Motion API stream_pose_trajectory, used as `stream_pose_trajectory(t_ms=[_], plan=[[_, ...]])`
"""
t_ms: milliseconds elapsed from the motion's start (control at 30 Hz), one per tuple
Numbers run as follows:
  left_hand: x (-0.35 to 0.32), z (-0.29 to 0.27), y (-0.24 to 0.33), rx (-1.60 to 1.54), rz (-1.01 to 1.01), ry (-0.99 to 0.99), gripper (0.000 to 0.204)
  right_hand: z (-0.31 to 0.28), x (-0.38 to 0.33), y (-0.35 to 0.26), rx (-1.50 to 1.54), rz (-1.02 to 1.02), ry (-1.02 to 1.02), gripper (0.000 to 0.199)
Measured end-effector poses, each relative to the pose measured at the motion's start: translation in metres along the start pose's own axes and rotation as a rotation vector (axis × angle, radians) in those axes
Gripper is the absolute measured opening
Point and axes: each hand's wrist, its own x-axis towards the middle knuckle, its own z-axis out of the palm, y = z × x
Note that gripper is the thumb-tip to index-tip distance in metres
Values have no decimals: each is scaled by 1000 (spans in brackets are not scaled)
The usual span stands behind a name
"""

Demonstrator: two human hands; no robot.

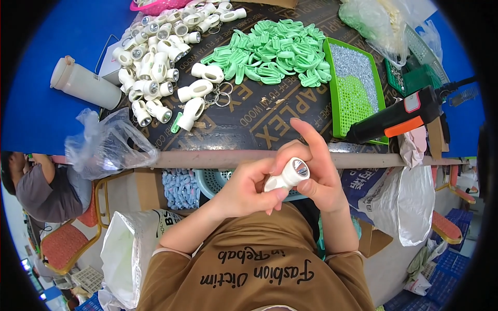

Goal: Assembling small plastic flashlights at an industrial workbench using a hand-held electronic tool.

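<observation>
Well, the white torch (285, 179) is between my two hands, just on my side of the table edge (207, 159), its lens turned up toward me; my left hand (243, 189) is clamped on the body, thumb and fingers closed round it; my right hand (326, 181) has its thumb against the head, with one finger standing raised and apart; to work it well, I judge, the left grip should stay firm and still while the right fingertips do the fine work, kept off the lens so it isn't smudged; even, light pressure should serve better than force; as for room, dark board (267, 116) lies open just past the edge, between the white torches (155, 52) on the left and the green tray (337, 111) on the right; the black tool (397, 118) hangs over that tray's near corner, so my right elbow wants care; the plastic bag (111, 147) drapes over the edge on my left.
</observation>
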Motion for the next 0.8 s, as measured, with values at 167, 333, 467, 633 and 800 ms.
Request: stream_pose_trajectory(t_ms=[167, 333, 467, 633, 800], plan=[[-3, -3, 0, -22, 13, -33, 26, 3, 0, -2, 0, -13, -5, 86], [-4, -4, 0, 6, 42, -33, 26, -2, 1, 1, -71, -72, -69, 82], [-1, -2, 2, 87, 83, -34, 29, -7, 2, 7, -153, -154, -135, 79], [-1, -2, 4, 49, 60, -50, 30, -7, 4, 7, -132, -157, -139, 80], [-2, -1, -2, 55, 100, -26, 27, -4, 2, 5, -154, -135, -111, 80]])
